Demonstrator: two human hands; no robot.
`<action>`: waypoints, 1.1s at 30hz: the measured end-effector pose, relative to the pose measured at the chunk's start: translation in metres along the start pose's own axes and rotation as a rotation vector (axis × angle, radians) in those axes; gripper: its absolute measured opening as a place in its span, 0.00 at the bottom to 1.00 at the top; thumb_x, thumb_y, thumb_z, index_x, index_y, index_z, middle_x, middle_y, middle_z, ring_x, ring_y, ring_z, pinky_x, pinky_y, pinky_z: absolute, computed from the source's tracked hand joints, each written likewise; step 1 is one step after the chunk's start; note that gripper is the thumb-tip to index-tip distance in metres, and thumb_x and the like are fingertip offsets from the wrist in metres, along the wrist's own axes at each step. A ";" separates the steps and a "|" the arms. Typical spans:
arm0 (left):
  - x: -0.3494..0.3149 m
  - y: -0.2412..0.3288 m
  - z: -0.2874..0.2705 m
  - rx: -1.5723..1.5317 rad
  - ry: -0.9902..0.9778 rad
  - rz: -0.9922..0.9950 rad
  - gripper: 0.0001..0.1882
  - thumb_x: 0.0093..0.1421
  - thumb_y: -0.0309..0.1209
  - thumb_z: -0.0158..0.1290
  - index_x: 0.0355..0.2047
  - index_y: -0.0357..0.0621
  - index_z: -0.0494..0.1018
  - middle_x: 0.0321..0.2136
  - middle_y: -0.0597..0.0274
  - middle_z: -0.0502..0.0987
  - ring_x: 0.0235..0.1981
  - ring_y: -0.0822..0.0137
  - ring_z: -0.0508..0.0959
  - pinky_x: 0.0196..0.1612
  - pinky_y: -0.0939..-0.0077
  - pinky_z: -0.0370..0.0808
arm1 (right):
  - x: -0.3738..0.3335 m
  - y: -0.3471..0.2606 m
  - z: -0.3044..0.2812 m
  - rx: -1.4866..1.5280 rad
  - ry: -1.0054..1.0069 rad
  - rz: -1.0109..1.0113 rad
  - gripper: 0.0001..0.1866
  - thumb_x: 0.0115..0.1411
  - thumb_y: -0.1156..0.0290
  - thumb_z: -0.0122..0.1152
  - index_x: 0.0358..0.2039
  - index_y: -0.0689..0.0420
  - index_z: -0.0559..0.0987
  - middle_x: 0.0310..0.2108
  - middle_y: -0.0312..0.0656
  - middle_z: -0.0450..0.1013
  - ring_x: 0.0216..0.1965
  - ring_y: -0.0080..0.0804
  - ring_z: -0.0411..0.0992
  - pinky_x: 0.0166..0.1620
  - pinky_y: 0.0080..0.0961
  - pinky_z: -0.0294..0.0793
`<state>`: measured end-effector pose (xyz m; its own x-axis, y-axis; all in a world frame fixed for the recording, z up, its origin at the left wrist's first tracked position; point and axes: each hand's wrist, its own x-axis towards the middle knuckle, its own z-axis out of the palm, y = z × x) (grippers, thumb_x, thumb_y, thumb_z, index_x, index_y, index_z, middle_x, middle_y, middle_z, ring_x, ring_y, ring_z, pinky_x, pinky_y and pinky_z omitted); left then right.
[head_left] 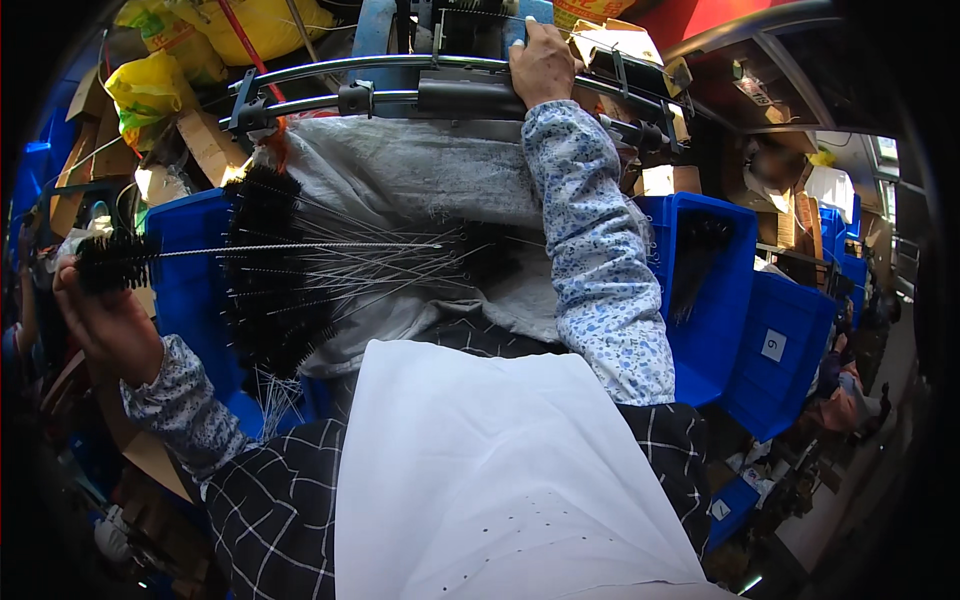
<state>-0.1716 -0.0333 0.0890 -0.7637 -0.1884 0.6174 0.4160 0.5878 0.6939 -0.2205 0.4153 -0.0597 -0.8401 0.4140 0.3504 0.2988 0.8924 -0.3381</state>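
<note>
On the far left, my left hand (112,325) is closed around the black bristled end of a wire brush (118,262). The brush's twisted wire stem runs to the right, over a pile of similar brushes (275,270). Those lie with black bristles to the left and thin wire stems fanned to the right, on a whitish sack cloth (420,165) across my lap. My right hand (543,65) is up at a metal frame with chrome rails (430,62), its fingers bent by the upper rail. A thin wire passes near its fingertips; whether they grip it is hidden.
Blue bins stand on both sides: one bin (185,235) beneath the brush pile, another bin (700,350) at the right holding dark brushes. Yellow bags (150,90) and cardboard crowd the far left. A red pole (240,40) slants behind the rails. More blue crates stand farther right.
</note>
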 end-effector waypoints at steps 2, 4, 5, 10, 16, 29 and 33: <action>0.001 -0.002 0.000 -0.350 0.043 -0.197 0.17 0.59 0.30 0.40 0.47 0.33 0.60 0.40 0.50 0.67 0.42 0.62 0.70 0.42 0.77 0.70 | -0.001 -0.014 0.004 0.020 -0.006 -0.005 0.18 0.48 0.67 0.51 0.40 0.58 0.71 0.37 0.44 0.68 0.39 0.40 0.67 0.40 0.45 0.63; -0.001 -0.017 -0.004 -0.381 0.057 -0.192 0.17 0.59 0.31 0.40 0.46 0.33 0.60 0.40 0.50 0.68 0.41 0.61 0.70 0.41 0.76 0.70 | -0.004 -0.030 0.009 0.030 -0.033 0.000 0.17 0.48 0.66 0.52 0.39 0.58 0.71 0.36 0.44 0.68 0.39 0.40 0.68 0.39 0.45 0.63; -0.001 -0.017 -0.001 -0.400 0.061 -0.191 0.17 0.59 0.31 0.40 0.45 0.33 0.61 0.39 0.50 0.68 0.41 0.61 0.70 0.41 0.76 0.70 | -0.005 -0.034 0.015 0.021 0.020 -0.017 0.16 0.48 0.67 0.52 0.38 0.57 0.72 0.36 0.43 0.69 0.38 0.39 0.68 0.38 0.43 0.63; -0.004 -0.003 0.005 0.813 -0.053 0.729 0.17 0.58 0.32 0.42 0.44 0.33 0.62 0.38 0.50 0.68 0.37 0.60 0.72 0.39 0.74 0.71 | -0.004 -0.045 0.025 -0.031 0.000 -0.020 0.15 0.48 0.67 0.52 0.38 0.57 0.72 0.35 0.43 0.69 0.37 0.38 0.69 0.38 0.42 0.62; -0.014 0.007 0.016 0.580 -0.117 0.585 0.19 0.57 0.34 0.44 0.45 0.32 0.62 0.37 0.50 0.68 0.38 0.61 0.71 0.39 0.75 0.70 | -0.003 -0.005 0.010 -0.021 -0.002 -0.047 0.19 0.48 0.65 0.51 0.41 0.57 0.71 0.37 0.44 0.68 0.39 0.40 0.68 0.38 0.43 0.62; -0.025 0.024 0.072 -0.780 -0.427 -0.395 0.12 0.60 0.31 0.37 0.40 0.37 0.63 0.35 0.64 0.68 0.36 0.77 0.69 0.40 0.83 0.67 | 0.056 0.119 -0.016 -0.287 -0.283 -0.025 0.17 0.54 0.53 0.42 0.40 0.44 0.72 0.38 0.45 0.69 0.41 0.43 0.67 0.43 0.36 0.64; -0.032 0.026 0.079 -0.710 -0.475 -0.476 0.11 0.60 0.31 0.36 0.39 0.38 0.63 0.34 0.65 0.68 0.37 0.77 0.69 0.40 0.84 0.67 | 0.030 0.097 -0.080 -0.012 -0.396 -0.143 0.14 0.56 0.60 0.43 0.39 0.49 0.73 0.36 0.45 0.70 0.39 0.41 0.68 0.41 0.30 0.66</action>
<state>-0.1750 0.0499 0.0582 -0.9833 0.1448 0.1099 0.0948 -0.1077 0.9897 -0.1805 0.5289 -0.0126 -0.9819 0.1869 0.0298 0.1696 0.9389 -0.2995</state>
